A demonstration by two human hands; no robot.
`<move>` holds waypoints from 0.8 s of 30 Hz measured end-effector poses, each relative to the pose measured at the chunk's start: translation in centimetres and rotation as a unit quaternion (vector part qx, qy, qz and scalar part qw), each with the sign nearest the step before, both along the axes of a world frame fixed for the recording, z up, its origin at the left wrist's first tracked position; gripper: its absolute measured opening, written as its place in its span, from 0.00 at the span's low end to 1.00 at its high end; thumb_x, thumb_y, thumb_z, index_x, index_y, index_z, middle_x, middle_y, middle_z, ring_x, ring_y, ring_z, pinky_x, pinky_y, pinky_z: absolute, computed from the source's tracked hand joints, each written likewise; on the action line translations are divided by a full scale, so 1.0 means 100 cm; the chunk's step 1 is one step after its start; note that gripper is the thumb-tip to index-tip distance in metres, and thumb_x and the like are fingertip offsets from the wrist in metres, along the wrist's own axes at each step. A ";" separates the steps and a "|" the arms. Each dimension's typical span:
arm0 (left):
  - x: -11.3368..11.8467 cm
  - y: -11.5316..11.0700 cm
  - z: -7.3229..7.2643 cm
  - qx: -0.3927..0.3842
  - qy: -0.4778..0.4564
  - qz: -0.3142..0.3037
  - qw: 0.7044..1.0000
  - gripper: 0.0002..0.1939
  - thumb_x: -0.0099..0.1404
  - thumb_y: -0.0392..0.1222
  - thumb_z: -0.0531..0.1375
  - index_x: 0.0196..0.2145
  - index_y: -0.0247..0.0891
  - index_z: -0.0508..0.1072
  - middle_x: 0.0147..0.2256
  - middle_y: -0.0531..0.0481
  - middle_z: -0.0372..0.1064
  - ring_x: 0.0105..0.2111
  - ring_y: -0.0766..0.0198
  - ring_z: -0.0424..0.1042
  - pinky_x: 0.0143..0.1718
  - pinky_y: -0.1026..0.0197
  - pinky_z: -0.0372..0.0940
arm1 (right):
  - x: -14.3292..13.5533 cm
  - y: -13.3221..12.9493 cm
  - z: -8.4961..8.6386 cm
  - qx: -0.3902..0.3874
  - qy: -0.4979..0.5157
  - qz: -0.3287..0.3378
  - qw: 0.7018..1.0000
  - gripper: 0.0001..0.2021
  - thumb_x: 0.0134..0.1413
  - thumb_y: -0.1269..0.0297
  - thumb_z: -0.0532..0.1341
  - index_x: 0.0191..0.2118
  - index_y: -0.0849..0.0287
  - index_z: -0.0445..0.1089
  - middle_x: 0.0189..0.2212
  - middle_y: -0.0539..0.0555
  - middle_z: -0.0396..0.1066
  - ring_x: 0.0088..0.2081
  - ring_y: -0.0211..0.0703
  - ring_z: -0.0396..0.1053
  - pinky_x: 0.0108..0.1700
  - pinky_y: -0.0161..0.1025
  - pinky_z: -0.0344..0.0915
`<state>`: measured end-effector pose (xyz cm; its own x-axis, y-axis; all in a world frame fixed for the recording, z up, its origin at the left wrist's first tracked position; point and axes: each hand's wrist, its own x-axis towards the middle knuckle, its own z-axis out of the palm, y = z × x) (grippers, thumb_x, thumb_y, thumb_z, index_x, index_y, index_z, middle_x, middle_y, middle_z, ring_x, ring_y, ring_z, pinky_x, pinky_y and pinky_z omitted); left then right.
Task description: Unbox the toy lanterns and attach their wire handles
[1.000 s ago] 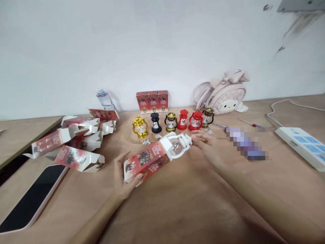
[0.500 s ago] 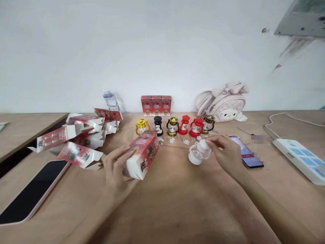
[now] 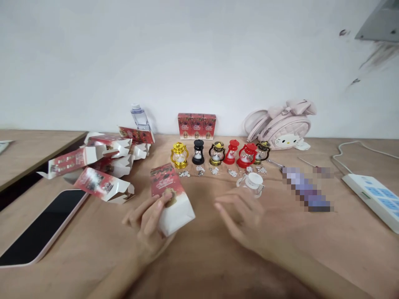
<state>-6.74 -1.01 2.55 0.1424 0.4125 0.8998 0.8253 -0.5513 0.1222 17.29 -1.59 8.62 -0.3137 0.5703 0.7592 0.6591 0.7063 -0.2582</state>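
Note:
My left hand [image 3: 152, 224] grips a red and white printed box [image 3: 170, 193], tilted with its white end toward me. To the right, my right hand [image 3: 241, 216] is apart from the box, blurred, with its fingers spread and nothing between them. Just beyond it stands a white lantern [image 3: 254, 182], its base partly hidden. Farther back is a row of small lanterns: gold [image 3: 179, 155], black [image 3: 198, 152], black-and-gold [image 3: 217, 153], two red ones [image 3: 231, 152] and another dark one [image 3: 263, 151]. Small packets [image 3: 215, 170] lie in front of them.
Opened red boxes [image 3: 102, 182] pile up at left, near a bottle [image 3: 140, 118] and a dark phone [image 3: 46, 224]. Three red boxes [image 3: 197, 126] stand by the wall. At right are a pink bag [image 3: 283, 128], a blurred-out phone [image 3: 307, 189] and a power strip [image 3: 374, 195].
My right hand has let go of the white lantern, which now stands on the table, and has moved left toward the box. My left hand has turned the box.

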 end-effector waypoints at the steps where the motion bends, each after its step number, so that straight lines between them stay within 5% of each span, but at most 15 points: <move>1: 0.002 -0.001 0.001 0.030 0.019 -0.002 0.999 0.36 0.60 0.43 0.62 0.63 0.42 0.52 0.41 0.47 0.75 0.40 0.53 0.68 0.46 0.52 0.54 | -0.013 -0.003 -0.003 -0.026 0.015 0.032 0.999 0.05 0.56 0.72 0.59 0.38 0.57 0.67 0.30 0.52 0.72 0.32 0.41 0.69 0.36 0.40 0.66; 6: 0.004 0.003 0.006 0.069 0.103 -0.006 0.992 0.30 0.63 0.43 0.61 0.60 0.40 0.56 0.36 0.48 0.78 0.34 0.55 0.66 0.43 0.54 0.54 | -0.052 -0.004 -0.025 -0.168 0.126 0.085 0.974 0.08 0.57 0.65 0.59 0.43 0.56 0.65 0.34 0.53 0.71 0.36 0.42 0.69 0.38 0.41 0.67; 13: 0.000 0.004 0.001 0.076 0.146 -0.026 0.986 0.18 0.64 0.36 0.59 0.52 0.41 0.68 0.39 0.51 0.78 0.39 0.59 0.72 0.52 0.56 0.52 | -0.052 0.003 -0.037 -0.302 0.172 0.064 0.936 0.20 0.42 0.58 0.70 0.39 0.55 0.62 0.34 0.50 0.67 0.36 0.41 0.67 0.39 0.39 0.66; 18: 0.002 0.003 0.002 0.070 0.181 -0.046 0.980 0.11 0.68 0.34 0.55 0.46 0.40 0.72 0.39 0.50 0.78 0.43 0.62 0.73 0.60 0.54 0.42 | -0.051 0.005 -0.042 -0.345 0.189 0.077 0.916 0.18 0.42 0.61 0.68 0.30 0.55 0.55 0.28 0.45 0.61 0.30 0.36 0.61 0.34 0.35 0.62; 24: 0.000 0.003 -0.001 0.084 0.158 -0.057 0.982 0.11 0.64 0.36 0.59 0.45 0.44 0.71 0.36 0.53 0.78 0.38 0.61 0.72 0.48 0.58 0.57 | -0.049 0.004 -0.050 -0.311 0.223 0.133 0.914 0.16 0.43 0.66 0.64 0.33 0.54 0.54 0.30 0.47 0.59 0.32 0.37 0.60 0.35 0.36 0.62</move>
<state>-6.73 -0.73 2.49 0.4626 0.2279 0.8568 0.7395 -0.6323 -0.2311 12.42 -1.22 3.65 -0.2434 0.8834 0.4004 0.2164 0.4519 -0.8654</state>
